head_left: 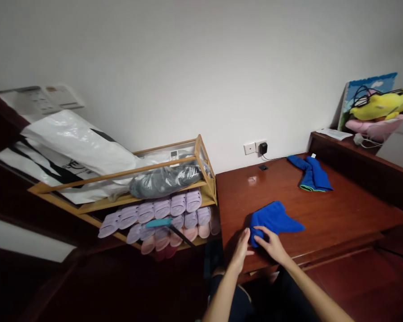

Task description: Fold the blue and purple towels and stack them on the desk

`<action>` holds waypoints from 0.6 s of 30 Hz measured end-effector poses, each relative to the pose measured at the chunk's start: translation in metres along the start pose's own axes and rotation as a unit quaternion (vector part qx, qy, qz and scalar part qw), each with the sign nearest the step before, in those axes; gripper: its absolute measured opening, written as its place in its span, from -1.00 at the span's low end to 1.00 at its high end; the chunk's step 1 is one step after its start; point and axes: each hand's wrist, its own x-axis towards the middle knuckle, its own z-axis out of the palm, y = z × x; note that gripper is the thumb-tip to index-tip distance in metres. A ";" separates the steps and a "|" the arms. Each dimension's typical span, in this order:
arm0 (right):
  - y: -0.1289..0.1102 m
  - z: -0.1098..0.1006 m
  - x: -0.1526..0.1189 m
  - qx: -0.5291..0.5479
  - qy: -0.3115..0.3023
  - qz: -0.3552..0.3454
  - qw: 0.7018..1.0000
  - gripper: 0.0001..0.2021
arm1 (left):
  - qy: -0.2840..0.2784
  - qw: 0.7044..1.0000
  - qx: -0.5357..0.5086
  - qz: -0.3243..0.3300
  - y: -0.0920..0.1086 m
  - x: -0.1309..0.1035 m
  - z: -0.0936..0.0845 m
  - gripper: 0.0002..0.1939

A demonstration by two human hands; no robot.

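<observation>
a blue cloth (272,217) is handled near the front left corner of a reddish-brown desk (349,214), its near end gathered between two bare hands. a fold is pinched between the thumb and fingers of the right hand (271,243); the cloth's left edge is met by the left hand (242,251), though whether it is gripped there cannot be told. a second blue cloth (314,173), edged in green, is seen toward the desk's far right. left of the desk, lilac slippers (154,209) are lined up on a wooden rack (201,154); a black plug (263,148) is fitted above the desk's far edge.
</observation>
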 end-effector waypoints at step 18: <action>0.020 -0.040 -0.022 -0.395 -0.059 -0.111 0.910 -0.59 | 0.046 0.999 0.018 -0.002 -0.004 -0.020 -0.041 -0.50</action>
